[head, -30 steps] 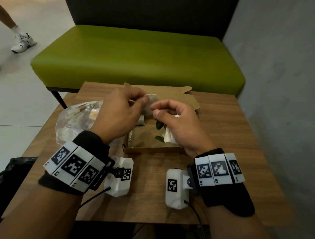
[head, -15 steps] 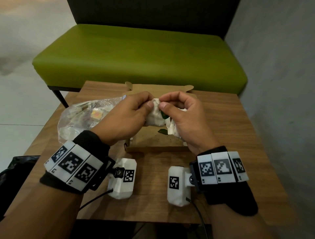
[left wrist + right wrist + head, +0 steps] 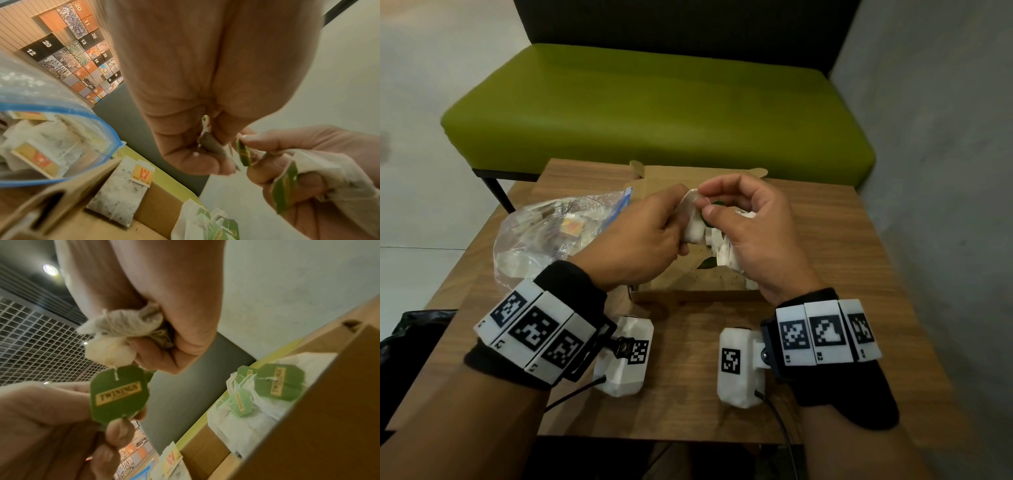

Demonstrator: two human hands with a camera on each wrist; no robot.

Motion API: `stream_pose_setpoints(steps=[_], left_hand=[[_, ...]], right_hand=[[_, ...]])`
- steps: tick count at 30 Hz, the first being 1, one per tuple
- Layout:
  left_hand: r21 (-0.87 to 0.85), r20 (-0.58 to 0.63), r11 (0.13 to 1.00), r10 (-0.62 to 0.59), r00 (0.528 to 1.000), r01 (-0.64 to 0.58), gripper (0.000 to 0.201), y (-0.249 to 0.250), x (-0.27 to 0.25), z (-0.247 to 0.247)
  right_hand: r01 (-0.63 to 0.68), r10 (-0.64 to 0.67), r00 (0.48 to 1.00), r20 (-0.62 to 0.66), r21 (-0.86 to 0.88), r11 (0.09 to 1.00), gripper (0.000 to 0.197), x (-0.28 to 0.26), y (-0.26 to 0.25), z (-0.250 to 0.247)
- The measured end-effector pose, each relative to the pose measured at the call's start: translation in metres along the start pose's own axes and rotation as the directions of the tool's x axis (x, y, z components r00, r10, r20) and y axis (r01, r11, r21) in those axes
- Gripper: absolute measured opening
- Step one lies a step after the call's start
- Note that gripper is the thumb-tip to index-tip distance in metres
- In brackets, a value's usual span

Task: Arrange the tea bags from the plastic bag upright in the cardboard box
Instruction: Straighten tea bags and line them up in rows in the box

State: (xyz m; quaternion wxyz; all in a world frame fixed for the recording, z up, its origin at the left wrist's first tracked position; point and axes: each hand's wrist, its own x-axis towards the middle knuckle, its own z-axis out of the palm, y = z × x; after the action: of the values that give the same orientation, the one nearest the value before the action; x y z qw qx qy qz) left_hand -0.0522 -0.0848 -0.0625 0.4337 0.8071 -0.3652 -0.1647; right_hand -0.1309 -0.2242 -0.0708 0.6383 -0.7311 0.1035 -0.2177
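Both hands meet above the open cardboard box (image 3: 688, 295). My left hand (image 3: 681, 219) grips a white tea bag (image 3: 693, 224), also seen as the tea bag (image 3: 213, 146) between its fingers. My right hand (image 3: 708, 209) clutches a bunch of tea bags (image 3: 724, 251) in its palm and pinches a green tag (image 3: 243, 152) between finger and thumb. The crumpled bunch (image 3: 123, 327) has a green Twinings tag (image 3: 119, 392) hanging from it. In the box stand several green-tagged tea bags (image 3: 267, 386) and one orange-tagged tea bag (image 3: 123, 191). The clear plastic bag (image 3: 544, 233) lies left of the box, with tea bags inside.
The box and bag sit on a small wooden table (image 3: 688, 397). A green bench (image 3: 654, 113) stands behind it and a grey wall (image 3: 945, 171) runs along the right. A black bag (image 3: 407, 329) sits low at the left.
The hands have drawn together and risen a little over the box. The right fingers now meet the tea bag that the left hand holds.
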Motion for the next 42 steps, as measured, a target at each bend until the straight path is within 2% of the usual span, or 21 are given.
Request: stream_pose_setpoints(steps=[3, 8, 16, 22, 26, 35, 42], left_hand=[[0.095, -0.028, 0.995, -0.013, 1.000, 0.016, 0.023, -0.001, 0.000, -0.004], [0.079, 0.036, 0.996, -0.054, 0.998, 0.051, 0.023, 0.002, -0.002, -0.004], [-0.112, 0.112, 0.980, -0.153, 0.982, 0.166, 0.026, 0.001, -0.002, -0.003], [-0.129, 0.160, 0.981, -0.127, 0.979, 0.148, 0.025, 0.004, -0.004, -0.005], [-0.157, 0.149, 0.979, -0.104, 0.983, 0.127, 0.034, 0.004, -0.004, -0.002], [-0.307, 0.007, 0.942, -0.138, 0.990, 0.134, 0.029, -0.003, -0.001, -0.002], [-0.270, -0.125, 0.955, -0.161, 0.979, 0.123, 0.033, -0.011, 0.003, 0.000]], right_hand=[[0.037, -0.038, 0.999, -0.023, -0.052, 0.998, 0.020, 0.000, 0.000, -0.003], [0.118, -0.127, 0.991, -0.043, -0.162, 0.980, 0.020, 0.002, -0.001, -0.005], [0.187, -0.222, 0.969, -0.105, -0.269, 0.945, 0.018, 0.004, 0.003, -0.003], [0.107, -0.133, 0.986, -0.103, -0.229, 0.968, 0.012, 0.004, 0.008, -0.001], [0.063, -0.084, 0.993, -0.087, -0.213, 0.975, 0.012, 0.004, 0.012, 0.001], [-0.007, 0.007, 0.999, -0.034, -0.010, 1.000, 0.011, 0.002, 0.012, 0.004], [-0.088, 0.088, 0.996, -0.001, 0.042, 0.995, 0.015, -0.001, 0.010, 0.003]])
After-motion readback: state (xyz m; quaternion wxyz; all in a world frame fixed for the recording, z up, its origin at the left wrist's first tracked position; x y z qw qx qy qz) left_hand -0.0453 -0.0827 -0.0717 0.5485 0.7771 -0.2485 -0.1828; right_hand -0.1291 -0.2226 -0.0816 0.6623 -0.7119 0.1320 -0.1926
